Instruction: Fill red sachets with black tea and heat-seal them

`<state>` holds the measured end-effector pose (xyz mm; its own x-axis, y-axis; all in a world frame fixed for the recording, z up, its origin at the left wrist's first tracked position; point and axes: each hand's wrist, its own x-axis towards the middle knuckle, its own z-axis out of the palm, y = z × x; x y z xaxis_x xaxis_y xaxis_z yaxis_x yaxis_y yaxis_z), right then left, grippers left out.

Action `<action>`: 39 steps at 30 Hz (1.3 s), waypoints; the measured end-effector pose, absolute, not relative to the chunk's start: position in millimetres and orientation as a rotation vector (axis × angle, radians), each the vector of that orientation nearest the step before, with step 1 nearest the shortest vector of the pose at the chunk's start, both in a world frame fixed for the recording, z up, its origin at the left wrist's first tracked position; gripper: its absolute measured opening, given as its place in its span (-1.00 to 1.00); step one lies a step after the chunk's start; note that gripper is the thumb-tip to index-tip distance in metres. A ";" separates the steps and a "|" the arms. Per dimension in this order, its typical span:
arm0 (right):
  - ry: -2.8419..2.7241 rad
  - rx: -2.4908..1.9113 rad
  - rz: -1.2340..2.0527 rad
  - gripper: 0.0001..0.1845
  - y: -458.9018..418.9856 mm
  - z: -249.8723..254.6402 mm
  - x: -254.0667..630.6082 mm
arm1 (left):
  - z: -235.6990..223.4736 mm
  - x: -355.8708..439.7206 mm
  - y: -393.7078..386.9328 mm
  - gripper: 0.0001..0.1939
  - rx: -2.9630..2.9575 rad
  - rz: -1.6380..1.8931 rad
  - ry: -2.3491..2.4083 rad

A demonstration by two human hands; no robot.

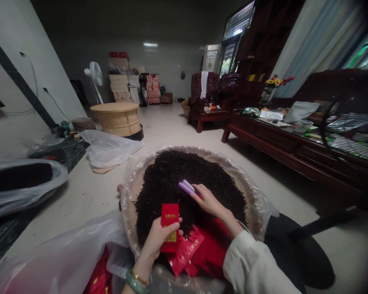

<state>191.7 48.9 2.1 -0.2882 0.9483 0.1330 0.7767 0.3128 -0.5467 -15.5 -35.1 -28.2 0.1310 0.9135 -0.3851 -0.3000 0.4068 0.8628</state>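
Observation:
My left hand (162, 237) is closed around a red packet with gold lettering (169, 216), held upright over a big round basket (130, 196) lined with clear plastic. Dark loose tea leaves (184, 167) fill much of the basket. In my right hand (208, 200) is a slim purple-and-white handheld tool (188, 187), stapler-like in shape, above the leaves; its exact kind is unclear. Flat red pouches (187, 251) lie at the near side of the basket, below both hands. A larger red item (213, 245) is partly covered by my right forearm.
Plastic sheeting with red packets under it (64, 257) lies at the near left. Another plastic-lined container of dark leaves (20, 177) stands further left. A round woven drum (116, 120) and a fan (95, 73) are behind. Along the right runs a low wooden table (282, 143).

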 end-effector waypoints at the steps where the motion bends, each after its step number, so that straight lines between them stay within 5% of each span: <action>1: -2.160 -1.444 0.618 -0.60 46.8 7.7 192.0 | -28.0 -15.4 -35.1 -0.36 0.708 1.001 1.098; 7: -2.285 -1.044 1.191 -0.55 23.7 48.7 177.9 | -23.7 -12.6 -35.3 -0.38 0.760 0.993 1.093; 39: -2.428 -1.183 0.821 -0.66 7.3 45.2 150.5 | -9.0 -8.8 -32.5 -0.54 0.656 1.229 0.894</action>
